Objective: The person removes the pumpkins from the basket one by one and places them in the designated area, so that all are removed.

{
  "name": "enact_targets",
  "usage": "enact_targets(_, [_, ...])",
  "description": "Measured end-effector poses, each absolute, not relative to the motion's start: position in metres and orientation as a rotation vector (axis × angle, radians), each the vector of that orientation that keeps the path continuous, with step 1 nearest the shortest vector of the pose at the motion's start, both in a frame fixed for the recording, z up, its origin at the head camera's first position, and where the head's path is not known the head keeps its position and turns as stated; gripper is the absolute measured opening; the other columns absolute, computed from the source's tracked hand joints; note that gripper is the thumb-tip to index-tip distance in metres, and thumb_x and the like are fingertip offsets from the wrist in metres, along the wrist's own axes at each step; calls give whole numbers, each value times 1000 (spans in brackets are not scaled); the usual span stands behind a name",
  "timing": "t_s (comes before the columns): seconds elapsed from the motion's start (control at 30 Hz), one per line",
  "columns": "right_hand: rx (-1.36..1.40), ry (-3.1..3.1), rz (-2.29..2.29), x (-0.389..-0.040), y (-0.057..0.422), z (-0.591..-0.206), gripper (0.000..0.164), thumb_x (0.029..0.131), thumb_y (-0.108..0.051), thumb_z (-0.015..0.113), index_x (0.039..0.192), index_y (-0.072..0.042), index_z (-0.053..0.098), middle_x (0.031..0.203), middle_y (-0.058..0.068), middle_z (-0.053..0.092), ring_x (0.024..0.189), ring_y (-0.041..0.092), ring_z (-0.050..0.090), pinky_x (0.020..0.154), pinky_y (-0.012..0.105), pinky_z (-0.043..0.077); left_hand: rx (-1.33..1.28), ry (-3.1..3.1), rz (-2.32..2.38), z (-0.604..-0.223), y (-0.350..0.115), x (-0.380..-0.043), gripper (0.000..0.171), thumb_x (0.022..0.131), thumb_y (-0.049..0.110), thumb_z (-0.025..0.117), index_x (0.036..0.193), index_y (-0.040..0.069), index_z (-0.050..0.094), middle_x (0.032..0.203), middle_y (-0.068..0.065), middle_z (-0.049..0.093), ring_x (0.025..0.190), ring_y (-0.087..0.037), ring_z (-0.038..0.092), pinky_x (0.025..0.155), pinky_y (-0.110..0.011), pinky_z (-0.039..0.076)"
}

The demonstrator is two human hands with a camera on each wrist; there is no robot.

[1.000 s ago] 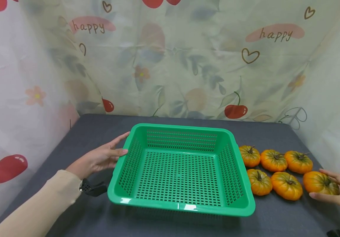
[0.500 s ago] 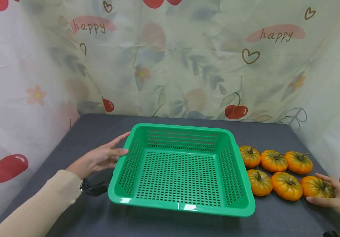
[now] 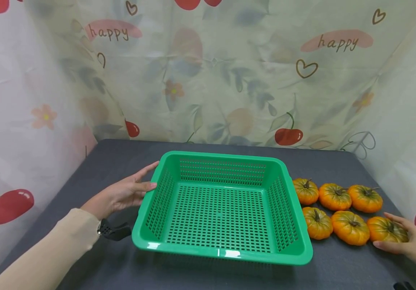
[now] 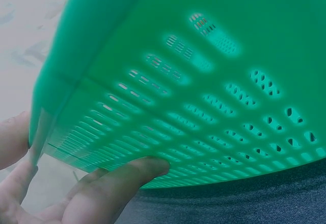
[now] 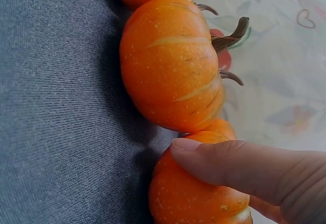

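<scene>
A green perforated plastic basket (image 3: 226, 251) stands mid-table with nothing in it. My left hand (image 3: 119, 197) grips its left rim, thumb over the edge; in the left wrist view, fingers (image 4: 119, 186) touch the slotted outer wall (image 4: 168, 102). At the right, my right hand (image 3: 408, 239) holds a small orange pumpkin (image 3: 387, 227) between thumb and fingers. That pumpkin is the rightmost of the front row, close beside the middle pumpkin (image 3: 351, 228). The right wrist view shows the thumb (image 5: 219, 163) lying across the held pumpkin (image 5: 191, 198), near a neighbouring pumpkin (image 5: 170, 63).
Another front-row pumpkin (image 3: 317, 223) sits close by the basket's right side. Behind it is a back row: left pumpkin (image 3: 305, 192), middle pumpkin (image 3: 334, 196) and right pumpkin (image 3: 365, 198). A dark cloth covers the table (image 3: 128, 151). A patterned curtain (image 3: 211, 80) encloses the back and sides.
My right hand has moved the held pumpkin left and slightly toward me, up to the end of the front row. The left hand and the basket have stayed put.
</scene>
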State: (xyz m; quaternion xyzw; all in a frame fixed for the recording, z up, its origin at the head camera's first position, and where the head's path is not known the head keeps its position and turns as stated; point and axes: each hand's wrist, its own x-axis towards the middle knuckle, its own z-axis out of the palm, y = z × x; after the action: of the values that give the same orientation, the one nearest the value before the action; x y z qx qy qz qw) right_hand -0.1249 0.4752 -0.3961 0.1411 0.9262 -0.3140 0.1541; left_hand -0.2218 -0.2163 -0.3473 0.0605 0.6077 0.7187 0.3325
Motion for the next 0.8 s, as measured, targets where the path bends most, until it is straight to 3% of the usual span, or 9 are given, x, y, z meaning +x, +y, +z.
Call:
enact_targets(0.43, [411, 2650, -893, -125, 474, -396, 113, 86, -50, 69, 148, 11, -3, 140, 50, 1, 123, 59, 17, 94, 73, 26, 160, 1589, 1871, -348, -216, -222, 84, 99, 8, 54, 155, 38, -1, 127, -13, 56, 93, -20, 70, 84, -43, 58])
enact_targets(0.8, [358, 2670, -882, -127, 474, -396, 114, 87, -50, 67, 148, 11, -8, 141, 50, -4, 124, 63, 12, 92, 74, 27, 174, 1596, 1864, -350, -217, -224, 84, 99, 9, 54, 155, 37, -2, 128, -14, 56, 92, -19, 70, 83, -42, 58])
